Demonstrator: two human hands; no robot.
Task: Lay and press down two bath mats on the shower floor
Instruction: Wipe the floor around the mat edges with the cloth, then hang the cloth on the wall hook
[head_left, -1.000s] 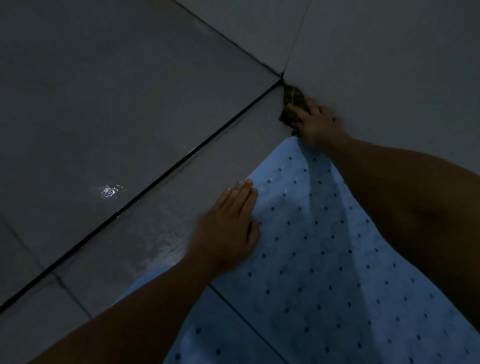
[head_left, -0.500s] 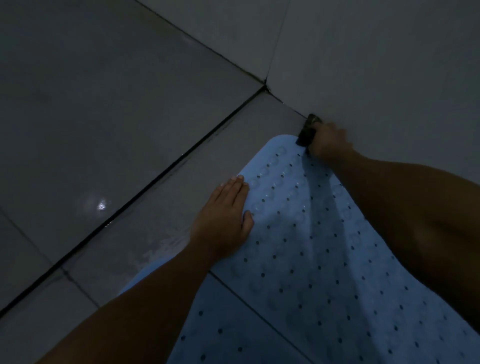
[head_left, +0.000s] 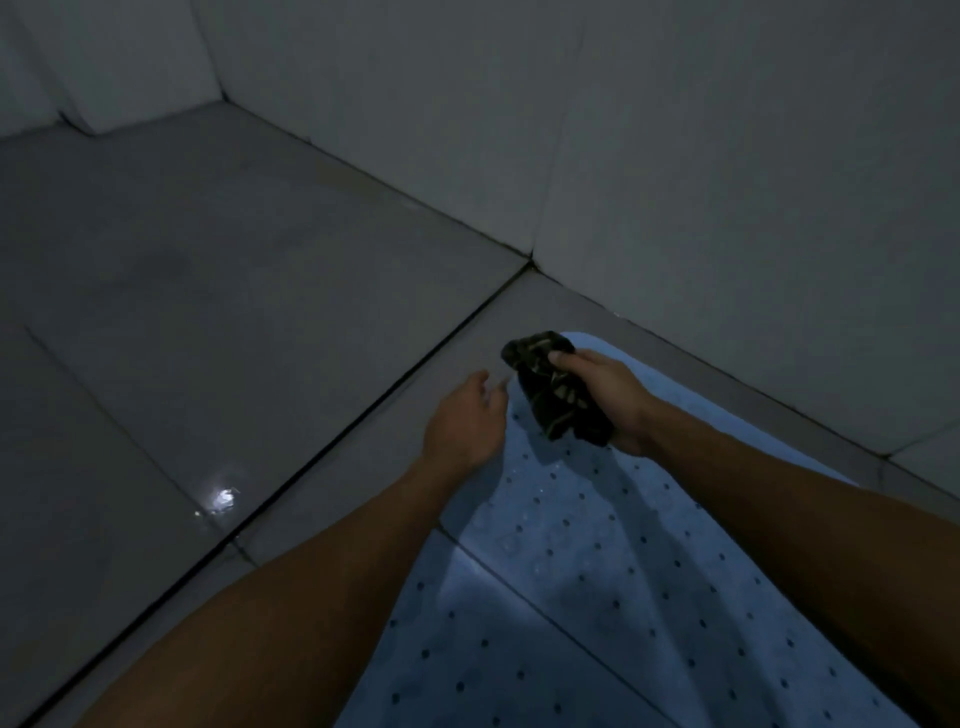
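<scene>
A light blue bath mat (head_left: 597, 561) with rows of small dark holes lies flat on the grey tiled shower floor, its rounded far end near the wall. My right hand (head_left: 613, 395) grips a dark crumpled cloth (head_left: 556, 389) above that far end. My left hand (head_left: 467, 421) hovers at the mat's left edge with relaxed fingers, holding nothing. Only one mat is in view.
Grey floor tiles (head_left: 208, 312) with dark grout lines spread to the left; a wet patch (head_left: 223, 499) glints on one. Tiled walls (head_left: 727, 182) rise at the back and right, meeting the floor just past the mat.
My right hand picked the dark cloth out of the corner by the wall and lifted it over the mat. My left hand rose off the mat's edge. The view pulled back.
</scene>
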